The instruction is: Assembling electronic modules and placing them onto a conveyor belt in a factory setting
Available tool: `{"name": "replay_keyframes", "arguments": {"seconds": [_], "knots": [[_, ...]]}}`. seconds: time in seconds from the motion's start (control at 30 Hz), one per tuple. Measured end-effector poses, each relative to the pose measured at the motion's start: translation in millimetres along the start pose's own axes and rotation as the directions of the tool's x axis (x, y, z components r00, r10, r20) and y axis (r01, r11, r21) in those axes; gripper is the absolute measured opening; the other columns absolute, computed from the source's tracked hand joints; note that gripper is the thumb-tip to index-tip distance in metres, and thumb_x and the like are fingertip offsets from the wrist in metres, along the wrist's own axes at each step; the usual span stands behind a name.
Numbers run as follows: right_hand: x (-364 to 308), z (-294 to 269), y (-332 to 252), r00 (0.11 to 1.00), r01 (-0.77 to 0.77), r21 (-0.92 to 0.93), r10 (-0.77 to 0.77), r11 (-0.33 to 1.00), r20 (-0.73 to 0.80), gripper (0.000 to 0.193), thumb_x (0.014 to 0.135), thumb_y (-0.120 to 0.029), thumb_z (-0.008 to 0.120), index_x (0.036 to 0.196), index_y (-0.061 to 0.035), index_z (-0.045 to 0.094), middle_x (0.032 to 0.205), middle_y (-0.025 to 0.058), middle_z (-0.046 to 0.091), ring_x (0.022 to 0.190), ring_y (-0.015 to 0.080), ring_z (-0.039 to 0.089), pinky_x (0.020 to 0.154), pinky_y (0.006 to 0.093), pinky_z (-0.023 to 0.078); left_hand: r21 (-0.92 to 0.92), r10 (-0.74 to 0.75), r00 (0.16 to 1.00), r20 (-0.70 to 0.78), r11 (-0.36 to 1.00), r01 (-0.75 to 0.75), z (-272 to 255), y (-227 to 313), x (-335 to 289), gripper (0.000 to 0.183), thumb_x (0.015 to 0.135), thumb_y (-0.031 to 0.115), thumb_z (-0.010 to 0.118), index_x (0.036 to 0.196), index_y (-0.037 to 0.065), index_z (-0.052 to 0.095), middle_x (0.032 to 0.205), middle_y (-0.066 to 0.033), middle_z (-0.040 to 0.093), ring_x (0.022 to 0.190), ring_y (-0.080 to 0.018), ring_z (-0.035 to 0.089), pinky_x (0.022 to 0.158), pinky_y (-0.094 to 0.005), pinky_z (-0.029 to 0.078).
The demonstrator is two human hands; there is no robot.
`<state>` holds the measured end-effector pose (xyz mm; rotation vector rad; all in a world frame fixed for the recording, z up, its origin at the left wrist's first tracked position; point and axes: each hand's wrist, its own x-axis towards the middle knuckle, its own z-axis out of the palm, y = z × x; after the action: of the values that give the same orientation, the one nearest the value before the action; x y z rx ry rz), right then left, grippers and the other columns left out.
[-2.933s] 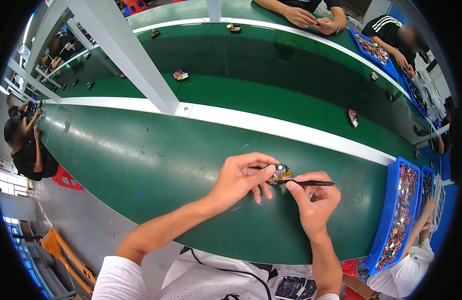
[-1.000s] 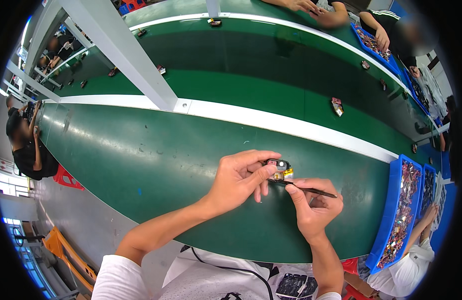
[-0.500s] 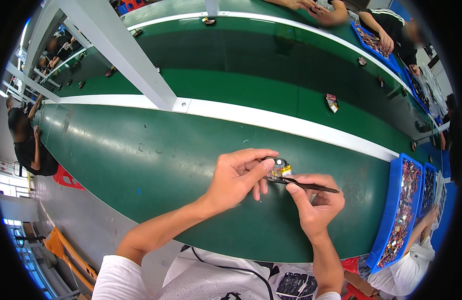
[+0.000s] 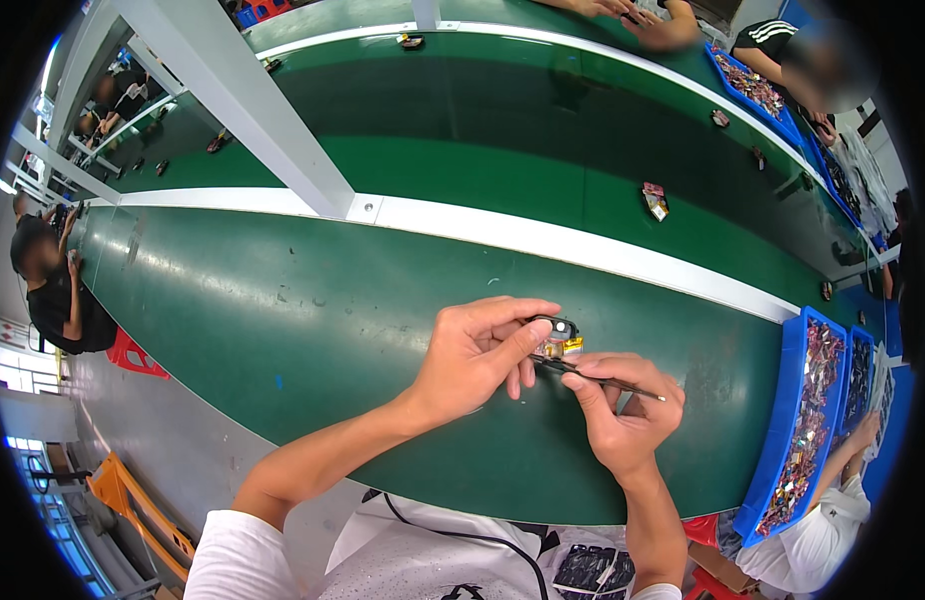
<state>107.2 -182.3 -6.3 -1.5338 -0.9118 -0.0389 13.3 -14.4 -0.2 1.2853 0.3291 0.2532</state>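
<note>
While left hand [image 4: 468, 352] pinches gadget [image 4: 563, 343], insides showing, right hand [image 4: 628, 410] grips tweezers [image 4: 559, 366] at its edge; work looks unfinished.

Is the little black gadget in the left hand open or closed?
Open: the black gadget in the left hand has a yellow piece showing, with no cover over it.

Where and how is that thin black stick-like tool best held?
The thin black stick-like tool is probably best pinched near mid-shaft, coming from the right, as the bare right hand does. Its long, narrow shape suits a pinch; its left end lies at the small black-rimmed device, and the bare left hand takes up that side.
</note>
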Motion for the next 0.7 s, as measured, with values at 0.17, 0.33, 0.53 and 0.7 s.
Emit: {"name": "replay_keyframes", "arguments": {"seconds": [0.17, 0.33, 0.53, 0.7], "knots": [[-0.5, -1.7, 1.1, 1.0, 0.015, -0.028, -0.015, 0.999, 0.013, 0.015, 0.076, 0.002, 0.083, 0.086, -0.003, 0.073, 0.087, 0.0104, 0.078, 0.04, 0.0039, 0.047, 0.041, 0.0197, 0.033, 0.007, -0.008, 1.0, 0.016, 1.0, 0.008, -1.1, -2.4, -0.4, 0.028, 0.099, 0.006, 0.065, 0.124, -0.005, 0.067, 0.092, -0.0096, 0.068, 0.064, -0.0107, 0.065, 0.048, -0.0228, 0.051], [-0.4, -1.4, 0.9, 1.0, 0.02, -0.041, -0.02, 0.999, 0.013, 0.015, 0.077, 0.002, 0.084, 0.085, -0.0035, 0.073, 0.087, 0.0101, 0.078, 0.04, 0.0042, 0.046, 0.041, 0.0199, 0.034, 0.224, 0.069, 0.995, 0.078, 0.971, -0.085, -1.2, 3.1, -1.5, 0.035, 0.095, -0.002, 0.067, 0.129, -0.002, 0.066, 0.1, -0.0099, 0.063, 0.069, -0.0126, 0.067, 0.05, -0.0215, 0.052], [-0.1, -0.2, -0.6, 1.0, 0.012, -0.043, -0.011, 0.999, 0.021, 0.014, 0.076, 0.003, 0.083, 0.084, -0.0043, 0.073, 0.085, 0.0097, 0.078, 0.041, 0.0044, 0.048, 0.041, 0.0201, 0.034, 0.256, 0.089, 0.995, 0.04, 0.962, -0.096, 0.5, 3.2, -1.5, 0.033, 0.094, 0.001, 0.069, 0.126, -0.002, 0.068, 0.093, -0.0085, 0.064, 0.064, -0.0106, 0.065, 0.045, -0.0226, 0.049], [-0.2, 2.5, -1.9, 0.998, 0.06, -0.074, -0.058, 0.995, 0.027, 0.016, 0.075, 0.003, 0.083, 0.084, -0.0061, 0.074, 0.082, 0.009, 0.078, 0.047, 0.008, 0.059, 0.041, 0.021, 0.034, 0.125, 0.018, 0.999, 0.042, 0.992, -0.023, -3.5, -1.4, 0.7, 0.032, 0.095, 0.0, 0.067, 0.127, -0.005, 0.065, 0.093, -0.0089, 0.066, 0.063, -0.0103, 0.063, 0.046, -0.0226, 0.049]]}}
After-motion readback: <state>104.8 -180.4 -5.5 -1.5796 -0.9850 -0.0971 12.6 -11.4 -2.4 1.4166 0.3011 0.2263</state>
